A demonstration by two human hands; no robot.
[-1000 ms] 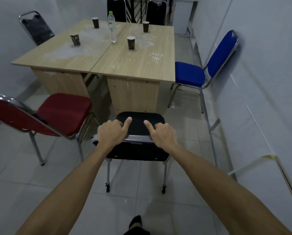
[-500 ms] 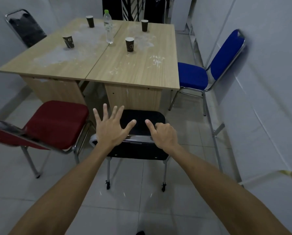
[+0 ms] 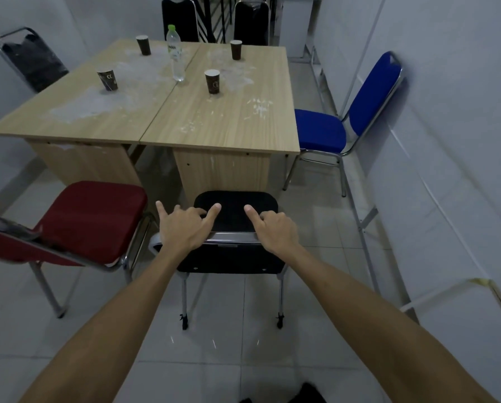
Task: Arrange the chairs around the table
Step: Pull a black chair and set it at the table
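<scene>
The black chair (image 3: 234, 228) is placed at the near end of the worktop (image 3: 214, 120), its seat facing the worktop's wooden end panel and its backrest turned toward the camera. The chrome top rail of the backrest runs left to right, parallel to the worktop's near edge.

The right hand (image 3: 275, 229) is laid over the right part of the rail, its fingers (image 3: 250, 212) curled over the rail, the thumb extended toward the seat. The left hand (image 3: 182, 228) is rested on the left part of the rail with its fingers (image 3: 159, 209) spread and partly lifted, so the rail is touched but not clamped by it.

A red chair (image 3: 92, 219) is seen just to the left of the black one, turned at an angle with its backrest toward the lower left. A blue chair (image 3: 342, 123) is set along the worktop's right side, its back against the wall. Two black chairs (image 3: 179, 16) are placed at the far end, and another dark chair (image 3: 31, 59) at the left side.

On the worktop four dark paper cups (image 3: 213, 81) are stood upright, along with a clear bottle (image 3: 176, 53) with a green cap. A printed mark is carried by the near-left cup and a label by the bottle, but neither can be read with confidence. White dusty smears are visible across the wood.
</scene>
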